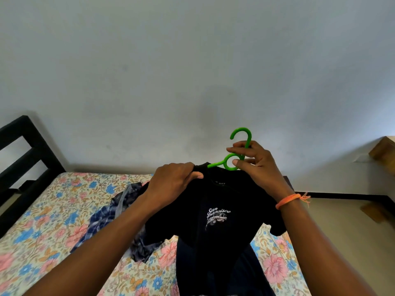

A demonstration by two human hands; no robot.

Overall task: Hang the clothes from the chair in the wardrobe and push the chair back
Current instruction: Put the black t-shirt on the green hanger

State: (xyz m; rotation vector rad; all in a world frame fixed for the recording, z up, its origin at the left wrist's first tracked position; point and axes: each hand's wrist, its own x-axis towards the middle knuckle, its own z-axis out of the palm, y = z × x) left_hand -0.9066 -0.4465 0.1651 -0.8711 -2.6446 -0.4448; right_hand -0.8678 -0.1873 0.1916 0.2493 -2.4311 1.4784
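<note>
Over the bed: we hold a black T-shirt [215, 212] up above the floral bedsheet [42, 221], facing a bare wall.
Left grip: our left hand [173, 180] is clenched on the shirt's collar at the shoulder, thumb pinching the fabric.
Right grip: our right hand [254, 161] pinches the green hanger [232, 162] by its neck, just under the hook, fingers round the loop.
Hanger: one arm disappears into the neck opening; whether both arms sit inside the shoulders we cannot tell.
Waiting clothes: a blue checked shirt [106, 214] lies crumpled on the bed beside the black one.
Step in hand: we judge we are seating this shirt on its hanger.
Next move: it calls for tugging the collar over the hanger's near arm, settling it level, then carrying it by the hook to the wardrobe, which is out of view, as is the chair.
</note>
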